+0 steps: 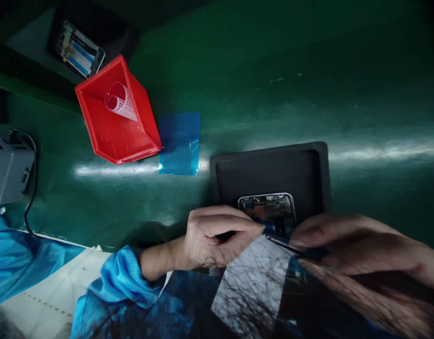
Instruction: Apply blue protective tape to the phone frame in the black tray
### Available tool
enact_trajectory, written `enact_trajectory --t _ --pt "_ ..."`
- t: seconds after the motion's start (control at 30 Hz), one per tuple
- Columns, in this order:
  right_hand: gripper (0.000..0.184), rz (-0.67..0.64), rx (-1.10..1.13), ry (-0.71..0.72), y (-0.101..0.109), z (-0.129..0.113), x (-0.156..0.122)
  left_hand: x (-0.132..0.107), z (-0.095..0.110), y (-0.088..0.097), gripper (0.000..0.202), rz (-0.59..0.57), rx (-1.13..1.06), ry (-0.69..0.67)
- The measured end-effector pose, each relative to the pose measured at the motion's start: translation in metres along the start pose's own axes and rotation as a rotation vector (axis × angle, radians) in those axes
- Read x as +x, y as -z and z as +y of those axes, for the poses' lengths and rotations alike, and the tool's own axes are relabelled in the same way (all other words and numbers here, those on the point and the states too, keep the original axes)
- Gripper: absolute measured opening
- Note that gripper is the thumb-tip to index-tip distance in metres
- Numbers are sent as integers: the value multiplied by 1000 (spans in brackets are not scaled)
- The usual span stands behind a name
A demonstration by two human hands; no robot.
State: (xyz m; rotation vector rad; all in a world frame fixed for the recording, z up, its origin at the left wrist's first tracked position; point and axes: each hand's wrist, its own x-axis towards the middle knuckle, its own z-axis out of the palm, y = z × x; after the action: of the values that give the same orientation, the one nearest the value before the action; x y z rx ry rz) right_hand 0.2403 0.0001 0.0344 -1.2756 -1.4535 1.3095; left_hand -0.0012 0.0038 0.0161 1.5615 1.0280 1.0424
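Observation:
An opened phone [269, 212] with its circuit boards showing lies in a black tray [269, 169] on the green table. My left hand [213, 235] is curled at the phone's left edge, fingertips pinched against it. My right hand [347, 245] comes in from the right, fingers closed on a thin dark tool or strip [290, 246] that crosses the phone's lower end. A blue sleeve [125, 278] covers my left forearm.
A red bin [107, 132] with a curled perforated white sheet [121, 101] stands at the back left. A blue perforated sheet [179, 143] lies beside it. Another phone [80, 49] rests in a dark tray behind. A grey box [10, 167] with a cable sits far left.

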Motion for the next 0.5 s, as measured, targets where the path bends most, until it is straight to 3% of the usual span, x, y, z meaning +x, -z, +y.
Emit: enact_trajectory --t 0.1,0.2,0.4,0.5 --pt "17 -150 8 127 10 10 -1 1 0 -1 3 -8 6 -31" --pt "12 -198 3 140 14 14 0 1 0 -1 5 -5 7 -45" --pt "11 -68 -164 157 -4 0 -3 1 1 0 3 -9 19 -38" --pt "11 20 -141 46 -20 -13 -15 0 1 0 3 -10 33 -29"
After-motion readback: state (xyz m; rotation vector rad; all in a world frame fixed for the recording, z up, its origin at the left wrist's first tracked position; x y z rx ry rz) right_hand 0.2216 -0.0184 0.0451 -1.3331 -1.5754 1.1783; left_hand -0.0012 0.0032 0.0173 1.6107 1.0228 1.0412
